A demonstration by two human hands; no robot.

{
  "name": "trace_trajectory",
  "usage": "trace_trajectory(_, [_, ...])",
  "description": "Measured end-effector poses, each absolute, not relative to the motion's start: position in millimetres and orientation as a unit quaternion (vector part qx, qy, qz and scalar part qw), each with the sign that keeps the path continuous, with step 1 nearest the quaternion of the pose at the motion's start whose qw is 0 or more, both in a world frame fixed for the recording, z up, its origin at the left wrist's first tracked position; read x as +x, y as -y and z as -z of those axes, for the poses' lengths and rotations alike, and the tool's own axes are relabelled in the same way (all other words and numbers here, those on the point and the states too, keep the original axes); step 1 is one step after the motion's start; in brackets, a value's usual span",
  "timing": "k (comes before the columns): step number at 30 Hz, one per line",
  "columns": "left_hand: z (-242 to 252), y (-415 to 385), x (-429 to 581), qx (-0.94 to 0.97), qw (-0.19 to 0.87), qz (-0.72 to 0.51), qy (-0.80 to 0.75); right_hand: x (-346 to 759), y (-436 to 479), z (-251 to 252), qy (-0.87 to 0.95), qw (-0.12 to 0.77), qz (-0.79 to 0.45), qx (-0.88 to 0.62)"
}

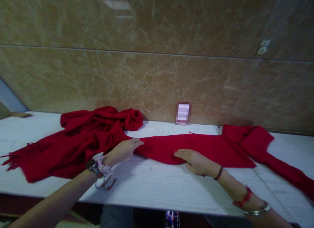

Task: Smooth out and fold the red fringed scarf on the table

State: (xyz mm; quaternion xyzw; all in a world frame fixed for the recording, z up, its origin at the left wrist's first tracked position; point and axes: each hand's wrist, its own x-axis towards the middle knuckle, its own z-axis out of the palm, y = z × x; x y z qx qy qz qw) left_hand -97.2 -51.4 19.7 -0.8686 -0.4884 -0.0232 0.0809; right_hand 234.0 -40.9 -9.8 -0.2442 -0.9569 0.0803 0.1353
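Observation:
A long red scarf (206, 144) runs across the white table. Its left part lies in a loose, crumpled heap with fringe at the far left, and its middle is spread fairly flat. On the right, the cloth folds over itself and a narrow length trails off to the edge of view. My left hand (126, 151) grips the scarf where the heap meets the flat stretch; its thumb is hidden. Fingers stretched out, my right hand (198, 161) rests on the near edge of the flat middle part.
The white table (147, 185) backs onto a brown marbled wall (157, 80). A small blurred card or screen (183, 113) leans against the wall. A flat wooden piece (19, 115) lies at the back left. Below the front edge, a lit phone screen (172, 218) shows.

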Motion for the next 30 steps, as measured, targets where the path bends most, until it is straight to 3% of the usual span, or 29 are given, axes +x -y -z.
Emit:
trace_trajectory(7, [-20, 61, -90, -0.916, 0.07, 0.009, 0.396, 232, 35, 17, 0.927, 0.181, -0.055, -0.325])
trace_trajectory(16, [-46, 33, -93, -0.844, 0.172, 0.066, 0.504, 237, 22, 16, 0.805, 0.365, -0.125, -0.451])
trace_trajectory(20, [-58, 31, -98, -0.855, 0.155, 0.106, 0.483, 238, 23, 16, 0.809, 0.374, -0.143, -0.43])
trace_trajectory(24, [-58, 39, -109, -0.889, 0.065, 0.063, 0.449, 240, 25, 12, 0.829, 0.366, -0.135, -0.401])
trace_trajectory(30, [-52, 58, -98, -0.886, 0.027, 0.015, 0.463, 241, 26, 10, 0.855, 0.329, -0.139, -0.377])
